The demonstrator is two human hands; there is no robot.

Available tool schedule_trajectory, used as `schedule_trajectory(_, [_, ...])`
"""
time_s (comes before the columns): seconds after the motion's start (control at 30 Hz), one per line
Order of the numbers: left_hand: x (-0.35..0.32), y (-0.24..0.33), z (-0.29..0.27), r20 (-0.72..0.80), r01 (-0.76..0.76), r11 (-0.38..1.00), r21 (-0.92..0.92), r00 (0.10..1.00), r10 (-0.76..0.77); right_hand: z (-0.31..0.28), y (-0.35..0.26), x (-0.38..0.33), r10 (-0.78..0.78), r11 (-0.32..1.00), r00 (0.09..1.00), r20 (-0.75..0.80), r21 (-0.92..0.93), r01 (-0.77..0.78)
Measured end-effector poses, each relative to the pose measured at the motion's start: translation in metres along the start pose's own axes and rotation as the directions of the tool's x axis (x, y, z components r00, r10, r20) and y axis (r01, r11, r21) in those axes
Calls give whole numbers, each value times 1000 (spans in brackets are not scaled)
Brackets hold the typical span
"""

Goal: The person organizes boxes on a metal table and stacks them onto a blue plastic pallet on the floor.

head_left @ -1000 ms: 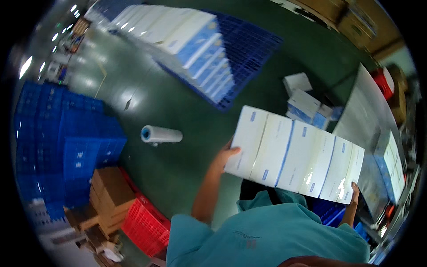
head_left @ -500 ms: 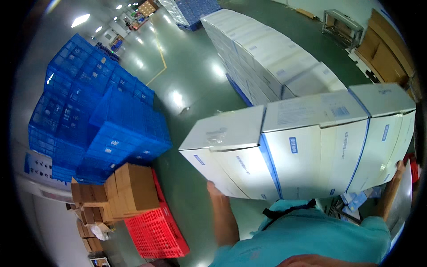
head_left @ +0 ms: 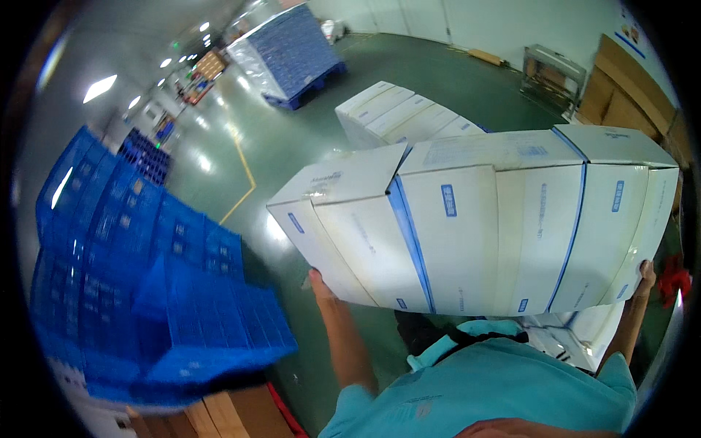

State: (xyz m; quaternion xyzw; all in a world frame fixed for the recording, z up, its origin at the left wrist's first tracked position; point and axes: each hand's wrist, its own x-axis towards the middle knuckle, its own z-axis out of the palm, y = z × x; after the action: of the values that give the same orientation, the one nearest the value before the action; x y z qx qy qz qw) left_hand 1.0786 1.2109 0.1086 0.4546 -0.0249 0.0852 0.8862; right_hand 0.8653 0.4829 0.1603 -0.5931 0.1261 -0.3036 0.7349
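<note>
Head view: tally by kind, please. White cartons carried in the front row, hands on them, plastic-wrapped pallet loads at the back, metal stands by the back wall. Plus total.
White cartons carried: 3
Hands on them, left hand and right hand: 2
Plastic-wrapped pallet load: 1
Metal stand: 1
Total: 7

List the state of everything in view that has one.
Held boxes: three, shut, side by side.
Left hand: gripping their left end.
Right hand: gripping their right end.
White boxes behind: shut, in a row.
Blue crates: stacked.
Far load: film-wrapped, on a pallet.
Ceiling light: lit.
</note>
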Motion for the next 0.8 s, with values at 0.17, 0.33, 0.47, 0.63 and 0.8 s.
schedule_trajectory(0.17, [246, -1, -18, 45, 81, 994, 77, 995, -85, 148, 72, -29, -8, 1000, 984, -176, -6, 7])
schedule_trajectory(0.33, [474, 15, 8, 154, 293, 941, 171, 935, -320, 286, 116, -21, 72, 983, 853, -517, -108, -148])
schedule_trajectory(0.47, [598, -7, 28, 264, 439, 849, 293, 817, -513, 442, 84, 16, 172, 960, 749, -640, -62, -273])
schedule_trajectory(0.63, [670, -57, 71, 387, 544, 704, 457, 591, -708, 460, 128, 56, 181, 877, 742, -645, -235, -419])
schedule_trajectory(0.8, [676, -101, 58, 360, 699, 622, 353, 512, -780, 442, 184, 20, -137, 892, 830, -541, -431, -133])
